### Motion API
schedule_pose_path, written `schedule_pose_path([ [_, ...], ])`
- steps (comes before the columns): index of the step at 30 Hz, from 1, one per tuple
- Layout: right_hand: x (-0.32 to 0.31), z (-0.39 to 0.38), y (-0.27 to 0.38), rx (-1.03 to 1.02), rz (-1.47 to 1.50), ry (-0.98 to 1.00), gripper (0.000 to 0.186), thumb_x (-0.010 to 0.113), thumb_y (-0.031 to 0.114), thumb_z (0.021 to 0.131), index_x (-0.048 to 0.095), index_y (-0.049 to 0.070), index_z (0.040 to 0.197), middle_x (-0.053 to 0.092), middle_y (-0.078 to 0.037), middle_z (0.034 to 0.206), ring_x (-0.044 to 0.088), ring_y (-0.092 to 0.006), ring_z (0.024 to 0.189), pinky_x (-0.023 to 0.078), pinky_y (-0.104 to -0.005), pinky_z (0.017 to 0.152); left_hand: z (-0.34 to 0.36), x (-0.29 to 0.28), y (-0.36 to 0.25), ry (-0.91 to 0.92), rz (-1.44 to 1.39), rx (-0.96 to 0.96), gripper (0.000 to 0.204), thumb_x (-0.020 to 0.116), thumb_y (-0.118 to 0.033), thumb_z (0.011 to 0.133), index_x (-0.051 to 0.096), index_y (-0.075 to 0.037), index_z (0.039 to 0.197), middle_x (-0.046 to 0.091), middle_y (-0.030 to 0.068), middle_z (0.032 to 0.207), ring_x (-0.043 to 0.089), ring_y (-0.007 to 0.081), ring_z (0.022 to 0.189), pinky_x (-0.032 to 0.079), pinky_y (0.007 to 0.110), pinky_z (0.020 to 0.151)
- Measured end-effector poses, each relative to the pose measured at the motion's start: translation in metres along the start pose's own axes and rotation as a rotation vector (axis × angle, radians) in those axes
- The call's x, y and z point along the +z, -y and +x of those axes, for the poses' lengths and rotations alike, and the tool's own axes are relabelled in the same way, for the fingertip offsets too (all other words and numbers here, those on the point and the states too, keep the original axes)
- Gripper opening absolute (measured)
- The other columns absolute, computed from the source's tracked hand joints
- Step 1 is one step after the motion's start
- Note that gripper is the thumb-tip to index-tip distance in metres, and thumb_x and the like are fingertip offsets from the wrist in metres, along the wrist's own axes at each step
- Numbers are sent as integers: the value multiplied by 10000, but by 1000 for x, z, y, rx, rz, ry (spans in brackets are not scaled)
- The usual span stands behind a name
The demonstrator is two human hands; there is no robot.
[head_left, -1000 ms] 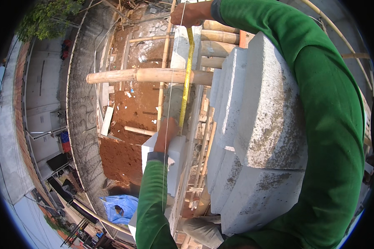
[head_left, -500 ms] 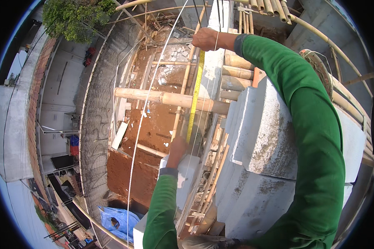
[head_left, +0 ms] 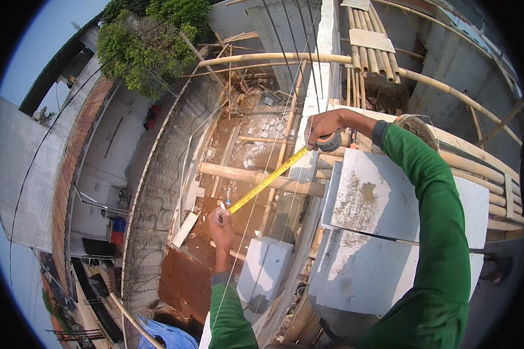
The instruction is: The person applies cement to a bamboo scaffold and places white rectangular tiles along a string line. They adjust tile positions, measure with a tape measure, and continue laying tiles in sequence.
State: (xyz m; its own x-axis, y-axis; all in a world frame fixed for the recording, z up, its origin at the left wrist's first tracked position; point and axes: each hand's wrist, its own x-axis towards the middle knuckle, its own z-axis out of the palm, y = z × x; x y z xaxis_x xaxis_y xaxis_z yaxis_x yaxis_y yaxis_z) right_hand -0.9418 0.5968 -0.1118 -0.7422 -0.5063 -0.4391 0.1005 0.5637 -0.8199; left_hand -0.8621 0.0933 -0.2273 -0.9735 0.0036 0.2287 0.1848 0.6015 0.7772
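Observation:
A yellow tape measure [head_left: 268, 180] stretches at a slant between my two hands, above the wall line. My right hand [head_left: 325, 127] is closed on its dark and orange case, beside the top of the white block wall. Lower and to the left, my left hand [head_left: 220, 224] pinches the free end of the blade over the reddish soil. Thin strings run past the blade. Just right of my left forearm sit pale blocks [head_left: 264, 267] on the wall. Larger stacked light blocks [head_left: 384, 192] lie by my right arm.
A bamboo pole [head_left: 262, 179] crosses below the tape. Bamboo scaffolding [head_left: 477, 166] and a bucket [head_left: 416, 129] with a wire handle stand at the right. Dark rods [head_left: 303, 55] rise from the wall ahead. Far below left are soil, rubble and a blue tarp [head_left: 169, 333].
The tape swung from nearly along the wall to a slant across it. My left hand moved left, and my right hand came nearer and to the right. The view shifted too.

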Motion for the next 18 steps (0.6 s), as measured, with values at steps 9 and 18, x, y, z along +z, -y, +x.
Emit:
schedule_pose_path([
  [9, 71, -129, 54, -103, -576, -437, 304, 741, 268, 745, 717, -33, 707, 682, -205, 680, 678, -349, 655, 546, -453, 633, -65, -9, -162, 222, -130, 38, 467, 607, -290, 1082, 588, 66, 1385, 635, 224, 1362, 599, 301, 1282, 449, 407, 1106],
  [18, 125, -211, 46, 191, -509, -750, 304, 721, 255, 792, 738, -49, 784, 745, -260, 848, 743, -429, 806, 585, -511, 758, -164, -50, -172, 338, 128, -140, 497, 586, -321, 1074, 623, 85, 1359, 712, 267, 1183, 695, 359, 1108, 520, 435, 995],
])
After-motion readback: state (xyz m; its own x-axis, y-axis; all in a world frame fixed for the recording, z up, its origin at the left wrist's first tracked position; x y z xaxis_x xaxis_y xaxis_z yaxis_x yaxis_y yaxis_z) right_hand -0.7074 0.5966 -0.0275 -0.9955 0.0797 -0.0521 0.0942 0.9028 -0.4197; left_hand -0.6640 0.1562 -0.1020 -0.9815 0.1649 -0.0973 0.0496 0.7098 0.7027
